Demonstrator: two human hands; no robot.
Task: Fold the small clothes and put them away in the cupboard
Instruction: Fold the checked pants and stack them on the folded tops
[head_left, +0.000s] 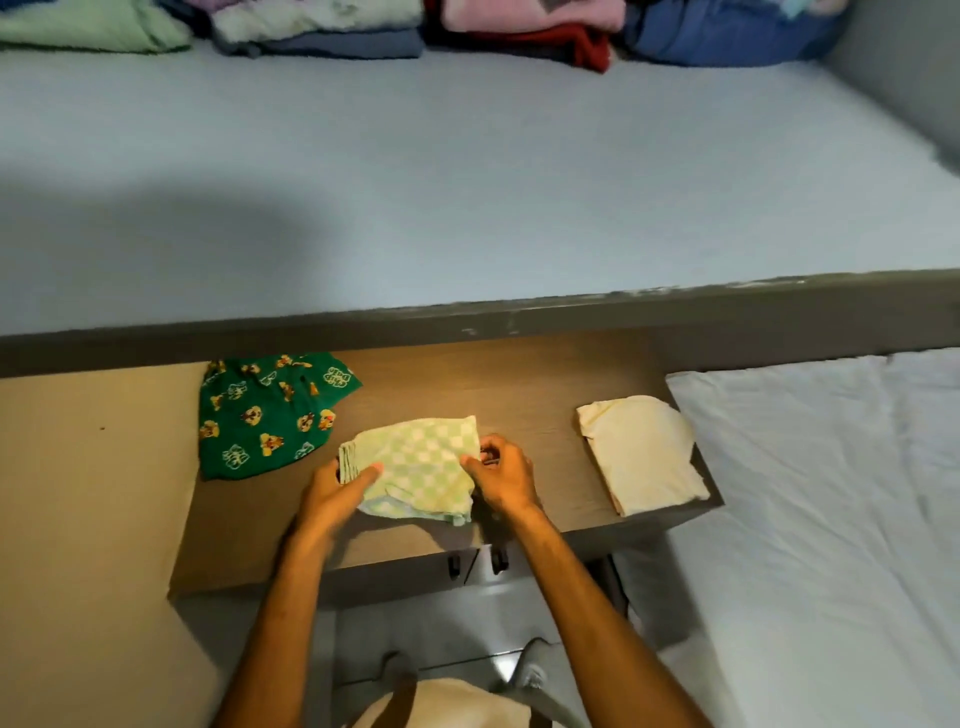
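- We hold the green checked garment (415, 467) on the wooden surface (519, 395): our left hand (332, 488) pins its 9 o'clock edge, our right hand (501, 475) pinches its 3 o'clock edge.
- The green printed garment (265, 415) lies at 10 o'clock, the folded cream garment (641, 454) at 3 o'clock.
- Risk: releasing either edge early probably lets the layers spring open.
- Risk: lifting by one edge may undo the fold before the cupboard shelf (467, 182) at 12 o'clock.

Two bare forearms reaching toward 12 o'clock, converging slightly. Left hand (340, 486): palm down, fingers extended toward 1 o'clock, thumb spread. Right hand (501, 475): fingers curled in a pinch, knuckles up, wrist bent toward 11 o'clock.
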